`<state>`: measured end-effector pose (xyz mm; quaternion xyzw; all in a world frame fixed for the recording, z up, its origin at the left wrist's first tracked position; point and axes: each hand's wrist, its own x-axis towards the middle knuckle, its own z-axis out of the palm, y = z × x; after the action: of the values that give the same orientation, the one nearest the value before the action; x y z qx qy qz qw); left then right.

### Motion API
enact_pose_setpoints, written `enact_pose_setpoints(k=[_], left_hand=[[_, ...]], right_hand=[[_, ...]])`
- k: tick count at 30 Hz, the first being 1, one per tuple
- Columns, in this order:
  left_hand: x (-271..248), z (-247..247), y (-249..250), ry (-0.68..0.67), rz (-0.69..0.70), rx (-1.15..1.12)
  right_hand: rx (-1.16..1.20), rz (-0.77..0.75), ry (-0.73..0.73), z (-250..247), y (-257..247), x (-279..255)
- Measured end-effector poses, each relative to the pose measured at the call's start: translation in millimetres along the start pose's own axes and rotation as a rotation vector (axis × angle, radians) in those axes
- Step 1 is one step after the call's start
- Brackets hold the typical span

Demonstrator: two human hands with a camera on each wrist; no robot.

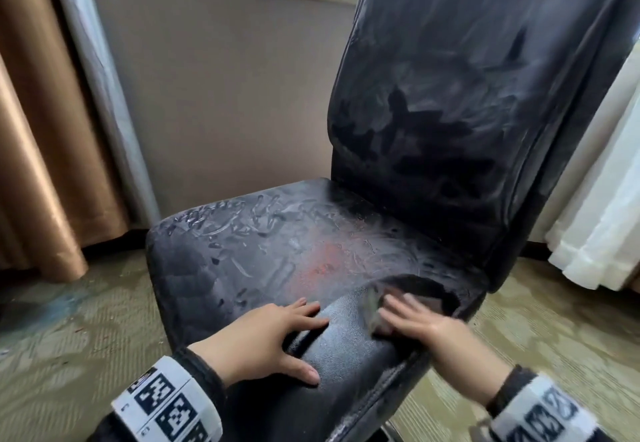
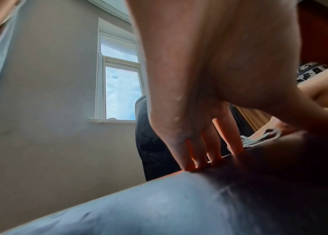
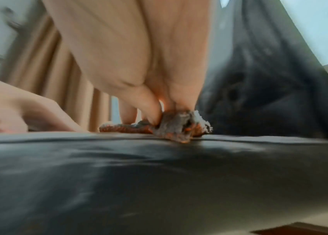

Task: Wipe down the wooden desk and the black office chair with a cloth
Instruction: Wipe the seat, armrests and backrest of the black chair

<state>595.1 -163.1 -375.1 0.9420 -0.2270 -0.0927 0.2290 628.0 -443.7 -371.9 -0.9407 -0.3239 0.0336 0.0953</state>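
I brace my spread, empty left hand [image 1: 266,334] on the black leather office chair's [image 1: 277,254] seat front edge so my flat-fingered right hand [image 1: 426,324] can press the grey-and-orange cloth [image 3: 171,128] down.

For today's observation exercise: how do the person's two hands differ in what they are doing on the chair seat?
The right hand presses a cloth onto the chair, while the left hand has no cloth and rests bare. The right hand looks motion-blurred; the left hand looks sharp and braced. Both lie on the seat's near edge with fingers extended.
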Motion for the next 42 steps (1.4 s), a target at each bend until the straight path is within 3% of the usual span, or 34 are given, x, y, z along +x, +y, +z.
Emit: enact_pose_setpoints(k=[2, 4, 9, 11, 13, 17, 19, 23, 25, 31, 33, 37, 39, 42], left_hand=[[-0.7, -0.5, -0.9, -0.004, -0.003, -0.001], [-1.5, -1.4, -1.7, -0.014, -0.008, 0.004], [-0.9, -2.8, -4.3, -0.019, -0.020, 0.027], [-0.3, -3.1, -4.6, -0.023, -0.021, 0.014], [-0.8, -3.9, -4.5, -0.028, -0.021, 0.008], [-2.8, -6.2, -3.4, -0.038, -0.032, 0.013], [-3.3, -7.7, -2.7, -0.039, -0.033, 0.020], [-2.4, -8.7, -3.3, -0.052, -0.037, 0.010], [-0.6, -12.2, -2.0, -0.086, -0.042, 0.023], [10.0, -25.3, 4.3, -0.181, -0.060, 0.185], [2.8, -25.0, -7.7, -0.207, -0.076, 0.159], [-19.8, -27.2, -46.3, -0.114, -0.217, 0.116], [-25.1, -28.2, -55.3, -0.089, -0.254, 0.054], [-20.3, -32.0, -52.1, -0.106, -0.264, 0.079]], right_hand=[[0.075, -0.073, -0.102, 0.6, -11.0, -3.2], [0.072, -0.046, -0.098, -8.6, 14.7, 3.7], [-0.054, 0.390, -0.012, -38.4, 109.6, 23.5], [-0.079, 0.448, -0.016, -42.7, 118.6, 32.1], [-0.113, 0.398, -0.029, -36.3, 113.3, 37.7], [-0.069, 0.076, -0.143, -19.5, 95.8, 37.9], [-0.013, 0.105, -0.171, -30.4, 115.9, 39.9], [-0.146, 0.375, -0.114, -50.7, 151.1, 44.6], [-0.178, 0.365, -0.131, -50.0, 136.3, 48.4], [-0.139, -0.190, -0.264, -21.0, 25.8, 58.9], [-0.132, -0.141, -0.307, -27.8, 47.0, 68.9], [-0.224, 0.297, -0.248, -58.8, 124.3, 81.0], [-0.314, 0.314, -0.243, -61.4, 124.4, 87.1], [-0.322, 0.161, -0.334, -59.8, 68.7, 97.5]])
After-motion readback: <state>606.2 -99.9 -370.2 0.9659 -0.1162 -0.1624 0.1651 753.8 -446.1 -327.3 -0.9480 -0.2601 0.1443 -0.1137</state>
